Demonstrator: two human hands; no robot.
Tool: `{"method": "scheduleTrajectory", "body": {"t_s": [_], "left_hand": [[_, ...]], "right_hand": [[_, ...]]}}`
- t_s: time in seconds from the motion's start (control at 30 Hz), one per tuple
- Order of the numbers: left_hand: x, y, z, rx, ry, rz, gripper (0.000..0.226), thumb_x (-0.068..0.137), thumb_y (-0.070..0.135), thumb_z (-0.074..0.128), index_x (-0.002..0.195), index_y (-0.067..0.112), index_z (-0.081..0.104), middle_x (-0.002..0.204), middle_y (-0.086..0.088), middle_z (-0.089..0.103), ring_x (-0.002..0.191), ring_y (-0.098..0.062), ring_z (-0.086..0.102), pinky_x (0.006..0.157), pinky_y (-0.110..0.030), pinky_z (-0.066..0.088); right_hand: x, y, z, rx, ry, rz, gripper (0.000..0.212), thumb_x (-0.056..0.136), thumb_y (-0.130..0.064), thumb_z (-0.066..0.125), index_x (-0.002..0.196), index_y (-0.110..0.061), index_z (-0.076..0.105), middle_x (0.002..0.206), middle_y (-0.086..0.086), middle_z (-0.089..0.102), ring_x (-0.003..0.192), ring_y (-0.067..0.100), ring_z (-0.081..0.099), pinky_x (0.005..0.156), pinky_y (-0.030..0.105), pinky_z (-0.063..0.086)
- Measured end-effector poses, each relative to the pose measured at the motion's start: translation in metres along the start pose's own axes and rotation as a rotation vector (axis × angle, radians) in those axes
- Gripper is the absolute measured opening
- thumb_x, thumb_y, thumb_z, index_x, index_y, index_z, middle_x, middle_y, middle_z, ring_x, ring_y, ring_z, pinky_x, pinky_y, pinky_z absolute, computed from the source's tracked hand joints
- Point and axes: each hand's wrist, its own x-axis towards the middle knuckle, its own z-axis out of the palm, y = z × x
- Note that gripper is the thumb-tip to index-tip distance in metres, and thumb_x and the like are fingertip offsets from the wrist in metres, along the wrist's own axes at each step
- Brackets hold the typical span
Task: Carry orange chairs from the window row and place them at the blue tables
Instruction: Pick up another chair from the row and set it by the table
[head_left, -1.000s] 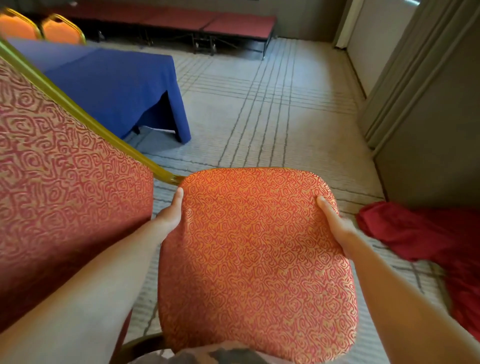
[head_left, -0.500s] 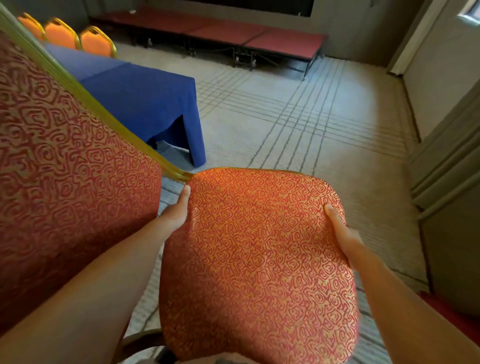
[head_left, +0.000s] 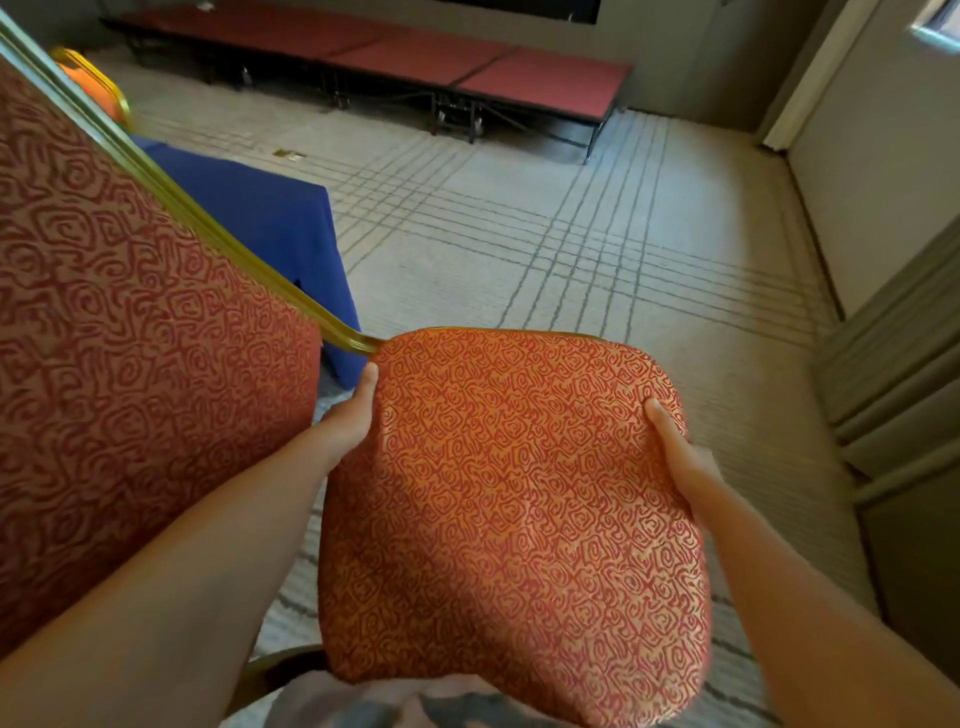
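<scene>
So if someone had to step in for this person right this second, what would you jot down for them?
Left hand: grips the orange chair by the left edge of its seat, thumb on top.
Right hand: grips the seat's right edge.
The chair is held in front of the body, its backrest to the left. Its legs are out of view.
The blue table is ahead on the left, with a second orange chair beyond it.
Done: this chair is in hand, near the table.
Left: set it down at the blue table, then probably fetch more.
</scene>
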Motion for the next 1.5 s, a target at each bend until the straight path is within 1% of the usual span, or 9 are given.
{"method": "scheduleTrajectory", "body": {"t_s": [0.17,0.33,0.43,0.57,0.67,0.77,0.87,1.27,1.5], "left_hand": [[0.077,0.046,-0.03,-0.102,-0.006,-0.049,0.129,0.056,0.1,0.015,0.145,0.011,0.04,0.146,-0.016,0.043,0.132,-0.034,0.042,0.113,-0.047,0.032],[0.14,0.049,-0.062,-0.227,0.073,-0.177,0.14,0.042,0.104,0.017,0.142,0.01,0.044,0.14,-0.019,0.049,0.125,-0.037,0.048,0.109,-0.048,0.036],[0.167,0.05,-0.088,-0.293,0.198,-0.244,0.117,0.067,0.094,0.016,0.141,0.009,0.045,0.141,-0.02,0.048,0.126,-0.036,0.048,0.11,-0.046,0.036],[0.199,0.035,-0.117,-0.45,0.39,-0.37,0.128,0.056,0.1,0.014,0.138,0.009,0.049,0.136,-0.023,0.052,0.123,-0.036,0.052,0.108,-0.047,0.038],[0.202,0.025,-0.12,-0.656,0.493,-0.47,0.141,0.036,0.106,0.018,0.132,0.011,0.055,0.13,-0.021,0.058,0.117,-0.036,0.056,0.105,-0.046,0.041],[0.196,0.007,-0.109,-0.847,0.631,-0.562,0.126,0.054,0.1,0.019,0.128,0.006,0.059,0.127,-0.021,0.06,0.117,-0.034,0.056,0.106,-0.042,0.04],[0.186,-0.005,-0.087,-0.986,0.789,-0.654,0.141,0.037,0.106,0.02,0.13,0.007,0.058,0.128,-0.022,0.059,0.117,-0.034,0.057,0.107,-0.045,0.04],[0.104,0.046,0.02,-1.379,1.304,-1.008,0.1,0.082,0.081,0.022,0.141,0.003,0.044,0.143,-0.025,0.044,0.131,-0.036,0.045,0.111,-0.042,0.033],[0.078,0.054,0.174,-1.598,1.441,-1.013,0.139,0.026,0.108,0.021,0.124,0.019,0.064,0.112,-0.02,0.068,0.104,-0.036,0.064,0.099,-0.051,0.046]], "right_hand": [[0.063,-0.086,0.05,-0.024,-0.095,-0.055,0.09,0.072,-0.07,0.067,0.13,-0.001,0.056,0.112,0.016,0.063,0.097,0.029,0.061,0.092,0.037,0.049],[0.131,-0.15,0.134,-0.168,-0.229,-0.088,0.106,0.055,-0.089,0.063,0.124,-0.009,0.061,0.117,0.012,0.066,0.103,0.03,0.063,0.101,0.044,0.048],[0.17,-0.196,0.2,-0.29,-0.376,-0.118,0.101,0.067,-0.082,0.06,0.131,-0.004,0.056,0.117,0.017,0.063,0.106,0.034,0.061,0.098,0.039,0.046],[0.224,-0.263,0.307,-0.453,-0.581,-0.21,0.118,0.051,-0.092,0.059,0.13,-0.004,0.057,0.118,0.018,0.065,0.104,0.034,0.063,0.1,0.048,0.048],[0.237,-0.31,0.386,-0.621,-0.741,-0.273,0.108,0.063,-0.085,0.057,0.132,-0.003,0.056,0.128,0.02,0.061,0.113,0.036,0.06,0.101,0.046,0.046],[0.238,-0.341,0.457,-0.756,-0.904,-0.346,0.105,0.067,-0.083,0.058,0.135,-0.004,0.053,0.132,0.02,0.059,0.116,0.037,0.058,0.103,0.046,0.045],[0.235,-0.352,0.518,-0.9,-1.058,-0.422,0.123,0.045,-0.094,0.059,0.137,-0.012,0.054,0.132,0.015,0.06,0.114,0.034,0.06,0.103,0.049,0.046],[0.151,-0.319,0.614,-1.267,-1.625,-0.679,0.118,0.052,-0.093,0.057,0.14,-0.014,0.051,0.135,0.014,0.057,0.118,0.034,0.057,0.106,0.053,0.042],[0.135,-0.285,0.579,-1.378,-1.899,-0.944,0.121,0.054,-0.095,0.051,0.137,-0.008,0.053,0.139,0.019,0.054,0.126,0.032,0.053,0.11,0.045,0.039]]}}
